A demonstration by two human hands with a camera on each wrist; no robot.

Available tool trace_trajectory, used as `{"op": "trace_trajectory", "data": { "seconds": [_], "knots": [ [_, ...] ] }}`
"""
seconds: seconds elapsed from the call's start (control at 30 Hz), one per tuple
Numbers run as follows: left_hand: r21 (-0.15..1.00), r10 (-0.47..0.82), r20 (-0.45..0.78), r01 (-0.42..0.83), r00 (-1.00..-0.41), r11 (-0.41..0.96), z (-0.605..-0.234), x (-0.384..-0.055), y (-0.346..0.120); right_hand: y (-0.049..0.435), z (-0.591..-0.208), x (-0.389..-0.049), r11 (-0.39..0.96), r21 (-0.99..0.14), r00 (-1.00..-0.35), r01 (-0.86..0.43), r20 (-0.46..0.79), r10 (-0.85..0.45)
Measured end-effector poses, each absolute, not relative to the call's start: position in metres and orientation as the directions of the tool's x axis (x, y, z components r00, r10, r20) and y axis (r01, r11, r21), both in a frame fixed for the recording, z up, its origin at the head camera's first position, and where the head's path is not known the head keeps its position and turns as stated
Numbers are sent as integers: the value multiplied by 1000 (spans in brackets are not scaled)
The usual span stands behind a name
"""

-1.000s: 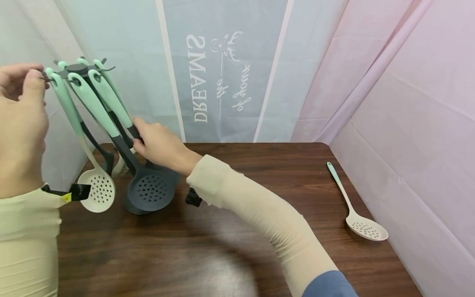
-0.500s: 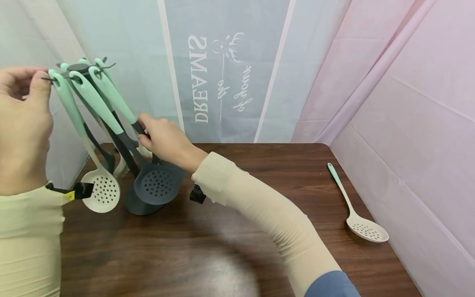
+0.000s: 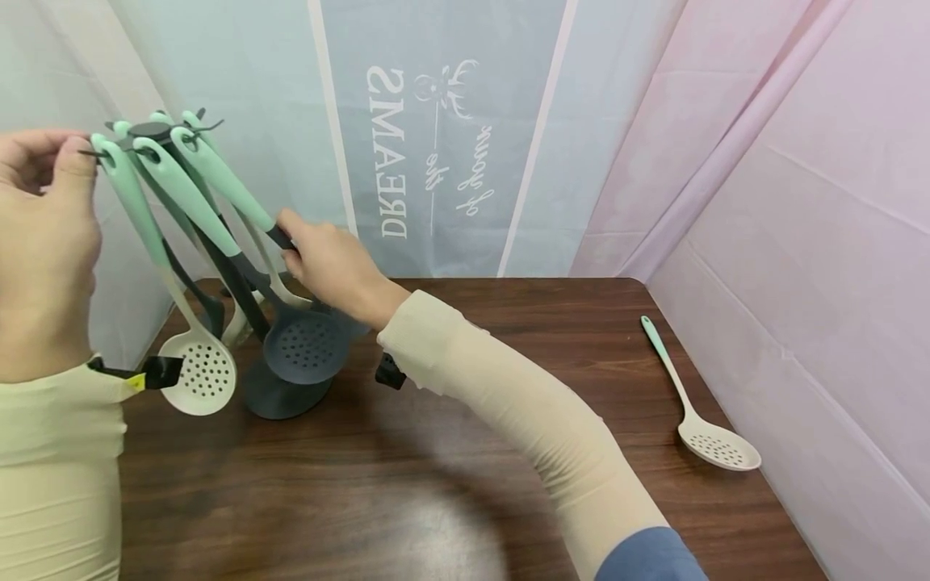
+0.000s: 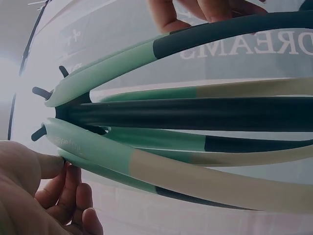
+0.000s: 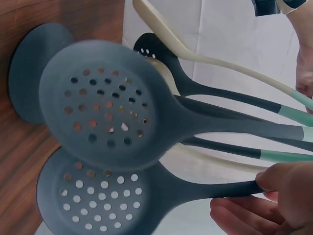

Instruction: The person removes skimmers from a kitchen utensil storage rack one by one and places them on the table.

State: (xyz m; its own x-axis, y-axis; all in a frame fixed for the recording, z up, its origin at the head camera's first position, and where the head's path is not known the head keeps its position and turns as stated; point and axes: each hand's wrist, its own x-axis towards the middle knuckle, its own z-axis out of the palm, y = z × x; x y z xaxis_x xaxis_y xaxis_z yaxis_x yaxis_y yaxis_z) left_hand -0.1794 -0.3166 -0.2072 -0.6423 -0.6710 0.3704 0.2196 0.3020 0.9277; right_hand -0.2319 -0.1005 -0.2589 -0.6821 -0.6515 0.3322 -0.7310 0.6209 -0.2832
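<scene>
A dark utensil rack (image 3: 150,131) stands at the left with its round base (image 3: 286,401) on the table. Mint-handled utensils hang from its hooks. My left hand (image 3: 49,250) pinches the tip of one hook between thumb and finger. With my right hand (image 3: 337,266) I hold the dark neck of a grey skimmer (image 5: 102,203), its mint handle (image 3: 231,184) still looped on a hook. Another grey skimmer (image 5: 102,105) hangs in front of it, and in the head view its head (image 3: 305,347) shows above the base. Nearest my left wrist hangs a cream skimmer (image 3: 199,375).
A cream slotted spoon (image 3: 719,446) with a mint handle lies at the table's right side. The brown table (image 3: 508,363) meets a printed cloth (image 3: 443,161) behind and pale cloth walls at both sides.
My right hand has shifted a little right and up, swinging the held skimmer outward. The front grey skimmer has swung right and up, uncovering the base. My left hand keeps its pinch.
</scene>
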Motion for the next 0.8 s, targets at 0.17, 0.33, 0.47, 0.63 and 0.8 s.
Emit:
{"op": "trace_trajectory", "data": {
  "seconds": [0.17, 0.33, 0.47, 0.63, 0.8],
  "knots": [
    [928, -675, 373, 235, -637, 291, -208, -181, -317, -93, -258, -236, 645, -242, -686, -725, 349, -639],
    [903, -673, 428, 268, -603, 335, -212, -183, -318, -85, -257, -235, 636, -244, -677, -732, 363, -640],
    [886, -667, 462, 278, -584, 370, -214, -184, -318, -82, -255, -230, 631, -231, -668, -740, 363, -650],
    [888, -669, 460, 293, -583, 355, -215, -184, -316, -80, -254, -224, 627, -225, -662, -746, 350, -662],
    [899, -672, 439, 298, -597, 322, -214, -183, -313, -79, -254, -222, 615, -240, -658, -751, 342, -671]
  ]
}}
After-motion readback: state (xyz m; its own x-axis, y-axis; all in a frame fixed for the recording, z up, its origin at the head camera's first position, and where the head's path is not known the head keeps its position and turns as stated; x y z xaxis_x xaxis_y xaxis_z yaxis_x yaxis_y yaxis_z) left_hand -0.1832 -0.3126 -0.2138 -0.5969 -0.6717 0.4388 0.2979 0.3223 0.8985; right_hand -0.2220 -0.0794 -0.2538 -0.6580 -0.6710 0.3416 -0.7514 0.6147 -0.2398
